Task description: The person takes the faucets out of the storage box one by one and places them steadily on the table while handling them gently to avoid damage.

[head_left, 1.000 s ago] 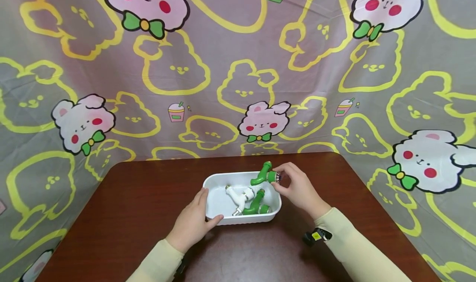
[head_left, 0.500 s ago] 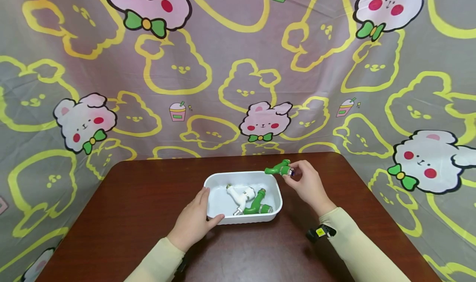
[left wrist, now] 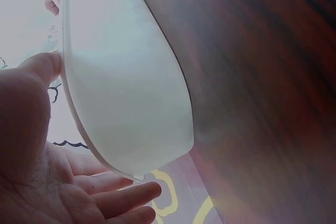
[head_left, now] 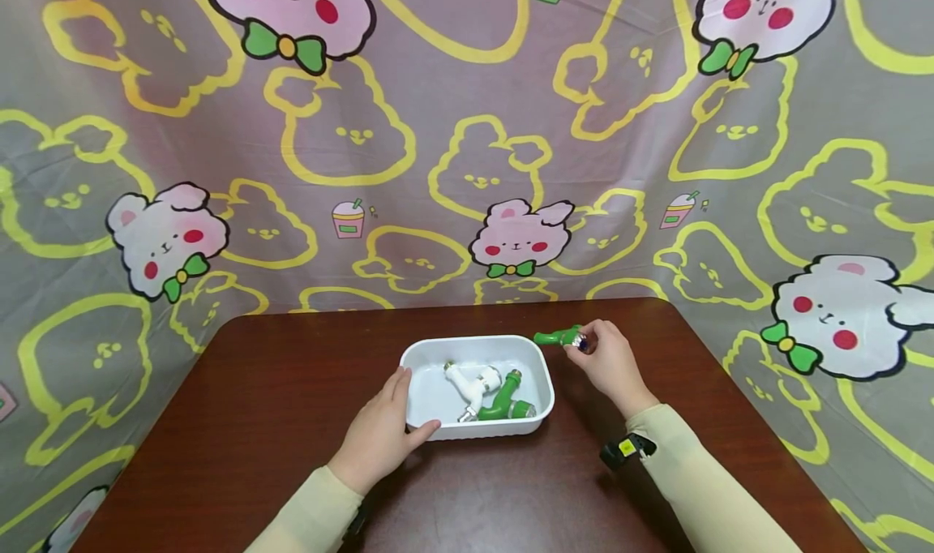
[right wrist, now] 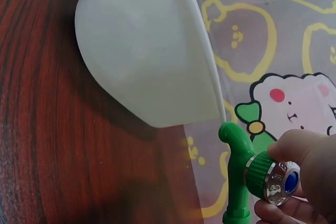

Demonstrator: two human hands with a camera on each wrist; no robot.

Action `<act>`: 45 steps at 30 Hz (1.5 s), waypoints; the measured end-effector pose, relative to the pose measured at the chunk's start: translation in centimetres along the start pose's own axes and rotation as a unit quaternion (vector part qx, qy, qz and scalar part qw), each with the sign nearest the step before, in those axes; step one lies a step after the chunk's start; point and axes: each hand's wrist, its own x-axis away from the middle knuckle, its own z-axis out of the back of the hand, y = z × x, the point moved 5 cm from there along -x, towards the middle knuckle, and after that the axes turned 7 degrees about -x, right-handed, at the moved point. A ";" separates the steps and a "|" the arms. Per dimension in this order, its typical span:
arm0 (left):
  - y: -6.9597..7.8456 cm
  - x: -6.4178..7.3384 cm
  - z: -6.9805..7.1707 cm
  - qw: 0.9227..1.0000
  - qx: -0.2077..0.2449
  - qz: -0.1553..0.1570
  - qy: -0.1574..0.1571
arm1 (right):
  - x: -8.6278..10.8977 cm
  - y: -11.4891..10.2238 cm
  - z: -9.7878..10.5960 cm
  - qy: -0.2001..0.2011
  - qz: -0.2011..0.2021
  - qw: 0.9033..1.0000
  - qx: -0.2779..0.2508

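My right hand (head_left: 606, 358) pinches a small green faucet (head_left: 558, 336) by its clear handle with a blue centre. The faucet is just beyond the right end of a white plastic tray (head_left: 438, 350); close up in the right wrist view, the green faucet (right wrist: 237, 177) has its curved spout end near the tray's rim. My left hand (head_left: 375, 431) rests on the tray's left end, its thumb on the near rim and its fairly straight fingers along the left side. Inside the tray lie a white faucet (head_left: 467, 388) and another green faucet (head_left: 499, 403), side by side.
The tray stands on a dark reddish-brown table (head_left: 292, 383). Behind and beside the table hangs a cloth (head_left: 438, 91) printed with cartoon animals. A black wrist strap (head_left: 620, 452) with a yellow mark is on the right wrist.
My right hand has moved right with the green faucet, from above the tray's far right corner to beyond its right end, then slightly lower. The faucet has turned. The left hand stays put.
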 end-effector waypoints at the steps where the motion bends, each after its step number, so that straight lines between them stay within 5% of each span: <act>1: 0.0 0.0 0.0 1.000 0.000 0.000 0.000 | 0.0 0.1 -0.1 -0.002 -0.004 1.000 0.000; 20: -0.2 0.1 -0.4 1.000 0.001 0.003 -0.005 | -0.2 1.9 -1.7 -0.050 -0.051 0.997 0.025; 45: -0.2 0.1 -0.4 1.000 -0.001 0.006 -0.008 | -0.9 2.3 -3.1 -0.054 -0.026 0.998 0.023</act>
